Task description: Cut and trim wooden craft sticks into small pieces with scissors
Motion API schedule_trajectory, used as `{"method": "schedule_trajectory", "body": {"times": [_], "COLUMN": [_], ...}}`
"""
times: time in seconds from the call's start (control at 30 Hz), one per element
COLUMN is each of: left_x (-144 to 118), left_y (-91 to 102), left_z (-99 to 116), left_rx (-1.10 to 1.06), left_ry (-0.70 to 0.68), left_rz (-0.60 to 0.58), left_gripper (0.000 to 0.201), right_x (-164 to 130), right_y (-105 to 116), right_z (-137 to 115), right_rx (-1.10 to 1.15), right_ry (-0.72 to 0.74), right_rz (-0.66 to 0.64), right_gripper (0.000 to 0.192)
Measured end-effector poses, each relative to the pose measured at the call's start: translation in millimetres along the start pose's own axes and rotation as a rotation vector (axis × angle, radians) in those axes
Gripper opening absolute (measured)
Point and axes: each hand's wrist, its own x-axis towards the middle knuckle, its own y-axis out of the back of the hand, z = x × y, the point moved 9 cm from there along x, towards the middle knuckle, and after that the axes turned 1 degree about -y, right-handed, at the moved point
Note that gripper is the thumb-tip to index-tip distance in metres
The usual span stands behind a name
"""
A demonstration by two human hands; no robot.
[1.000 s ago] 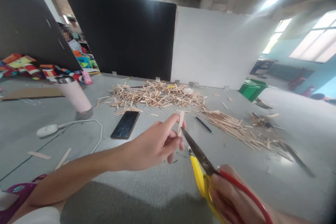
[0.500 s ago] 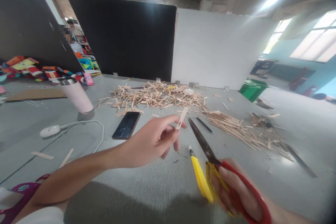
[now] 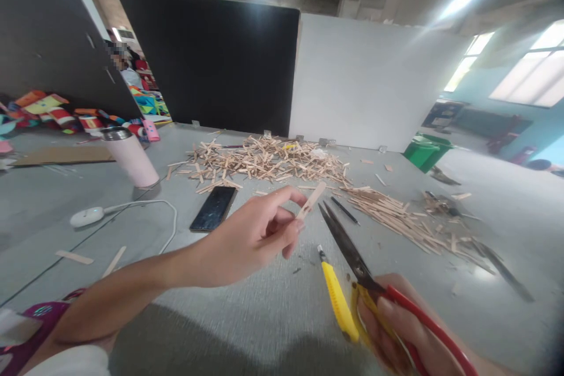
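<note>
Left hand (image 3: 251, 235) is seen raised over the grey tabletop (image 3: 264, 317), fingers closed in a pinch on a short flat pale wooden stick (image 3: 312, 200). Stick is held by its near-left end; long axis runs from near-left up to far-right, free end tilted upward. Right hand (image 3: 405, 329) is seen at near right, fingers curled through the loops of red-and-yellow-handled steel scissors (image 3: 352, 252). Blades look closed or nearly so; gap can't be judged w/ certainty.

Key relation: scissor tip lies just right of the stick's free end, apart from it, not touching. Blades point far-left toward the stick, approx. crossing its axis. Stick is in the left hand only; right hand is the farther one from it.

A yellow plastic utility knife (image 3: 337, 299) is noted on the tabletop just left of the scissor handles. Farther off: a heaped pile of pale wooden sticks (image 3: 264, 161), a black smartphone (image 3: 214, 208) lying flat, a slim black pen (image 3: 344, 210).

Not determinable: right hand is cut off by the bottom edge of the frame; stick's held end is hidden behind the fingers; scissor pivot is partly masked by the hand.
</note>
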Motion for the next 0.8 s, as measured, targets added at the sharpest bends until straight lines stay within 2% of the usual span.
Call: {"method": "schedule_trajectory", "body": {"times": [0.13,0.23,0.33,0.5,0.67,0.8], "left_x": [-1,-1,-2,-7,-6,-4], "left_y": [2.2,12.6,23.4,36.2,36.7,32.9], "left_z": [0,5,6,9,15,15], "left_rx": [0.013,0.068,0.066,0.022,0.007,0.015], "left_ry": [-0.003,-0.09,-0.131,-0.183,-0.198,-0.198], "left_rz": [0.013,0.131,0.252,0.367,0.345,0.303], "left_gripper": [0.028,0.028,0.026,0.022,0.022,0.021], "right_x": [-6,-12,-14,-13,-11,-10], "right_y": [-1,4,2,13,12,0], "right_z": [-5,-9,-13,-22,-23,-27], "right_rx": [-0.002,0.043,0.012,-0.002,-0.06,-0.174], "right_ry": [-0.041,-0.058,-0.07,-0.041,-0.075,-0.027], "right_rz": [0.048,0.143,0.141,0.244,0.221,0.101], "right_gripper": [0.064,0.063,0.067,0.068,0.071,0.068]}}
